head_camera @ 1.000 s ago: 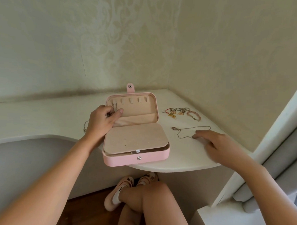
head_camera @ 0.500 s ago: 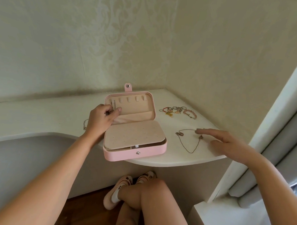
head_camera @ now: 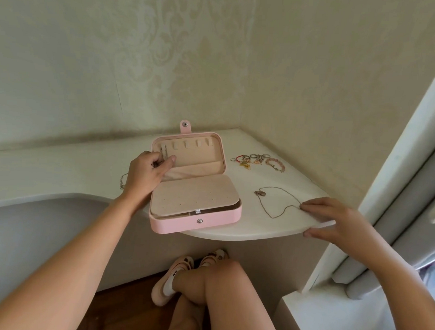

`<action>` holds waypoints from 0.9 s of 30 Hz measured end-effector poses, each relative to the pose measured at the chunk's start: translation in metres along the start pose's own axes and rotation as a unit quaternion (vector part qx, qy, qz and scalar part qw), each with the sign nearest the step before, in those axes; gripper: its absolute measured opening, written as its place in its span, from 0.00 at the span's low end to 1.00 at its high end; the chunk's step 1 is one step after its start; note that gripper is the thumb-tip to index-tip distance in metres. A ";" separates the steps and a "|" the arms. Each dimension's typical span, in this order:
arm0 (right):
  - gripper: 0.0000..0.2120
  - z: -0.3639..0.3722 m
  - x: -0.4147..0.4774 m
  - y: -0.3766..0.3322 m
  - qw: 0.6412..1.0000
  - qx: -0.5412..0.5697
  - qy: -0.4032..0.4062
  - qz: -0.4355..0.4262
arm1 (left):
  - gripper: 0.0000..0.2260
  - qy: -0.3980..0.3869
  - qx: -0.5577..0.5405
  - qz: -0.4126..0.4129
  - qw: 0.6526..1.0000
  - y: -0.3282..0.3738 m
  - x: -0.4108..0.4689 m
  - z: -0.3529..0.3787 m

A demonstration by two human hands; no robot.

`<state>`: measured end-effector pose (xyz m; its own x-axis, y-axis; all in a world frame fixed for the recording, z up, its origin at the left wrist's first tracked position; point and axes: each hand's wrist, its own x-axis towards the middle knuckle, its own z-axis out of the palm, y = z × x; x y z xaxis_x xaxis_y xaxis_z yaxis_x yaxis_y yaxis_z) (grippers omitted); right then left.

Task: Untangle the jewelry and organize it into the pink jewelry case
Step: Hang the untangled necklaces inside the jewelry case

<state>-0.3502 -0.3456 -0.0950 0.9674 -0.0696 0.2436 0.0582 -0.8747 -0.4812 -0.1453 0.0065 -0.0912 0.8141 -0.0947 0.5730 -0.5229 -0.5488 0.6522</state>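
While the left hand [head_camera: 146,173] pinches a thin chain [head_camera: 163,151] at the left end of the lid of the pink jewelry case [head_camera: 196,221], which sits open at the surface's [head_camera: 258,232] front edge, the right hand [head_camera: 333,219] grasps nothing. Its fingers are straight, tips pressing the necklace [head_camera: 276,212] near the right edge, thumb below the rim.

Likely step: seat the chain in the lid and fetch the necklace. Best to keep the left pinch until the chain hangs on its tab. Slide the necklace to the rim, then pinch it there with the pendant [head_camera: 260,193] trailing so it can't knot. Stay clear of the ring pile [head_camera: 257,160] at the back right corner.

Versus 1.0 s ago, the necklace has gone from stretched out to a loop nearer the front right edge. Left hand unchanged.
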 end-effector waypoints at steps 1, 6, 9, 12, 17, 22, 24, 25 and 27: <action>0.22 0.001 -0.003 0.000 1.000 0.011 0.021 -0.007 | 0.23 0.001 0.000 0.001 1.000 0.000 0.000 0.000; 0.13 -0.001 -0.012 -0.001 0.995 0.057 0.082 -0.020 | 0.23 0.002 0.005 0.000 1.000 0.002 -0.001 0.000; 0.12 -0.005 -0.009 -0.003 0.995 0.078 0.065 -0.018 | 0.23 0.002 0.002 -0.002 1.000 0.004 -0.002 0.000; 0.06 -0.009 0.005 -0.013 0.991 0.129 0.030 -0.009 | 0.23 0.004 0.006 -0.005 1.000 0.004 -0.002 -0.001; 0.13 -0.030 0.041 -0.035 0.902 0.401 -0.153 0.042 | 0.23 0.006 -0.004 -0.014 1.000 0.003 -0.002 0.000; 0.10 -0.044 0.084 -0.064 0.898 0.359 -0.234 0.096 | 0.23 0.016 0.002 -0.005 1.000 -0.001 0.000 0.003; 0.10 -0.052 0.100 -0.078 0.913 0.318 -0.240 0.092 | 0.23 0.028 0.005 0.003 1.000 -0.002 0.001 0.003; 0.10 -0.057 0.108 -0.086 0.915 0.311 -0.241 0.088 | 0.22 0.035 0.004 0.008 0.999 -0.003 0.001 0.004; 0.10 -0.067 0.125 -0.102 0.919 0.304 -0.242 0.072 | 0.20 0.049 0.002 0.018 0.999 -0.003 0.000 0.004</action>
<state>-0.2522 -0.2978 0.0410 0.9634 0.1867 -0.1922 -0.0949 -0.4334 -0.8962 -0.1432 0.0049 -0.0948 0.7666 -0.0332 0.6413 -0.5501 -0.5491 0.6291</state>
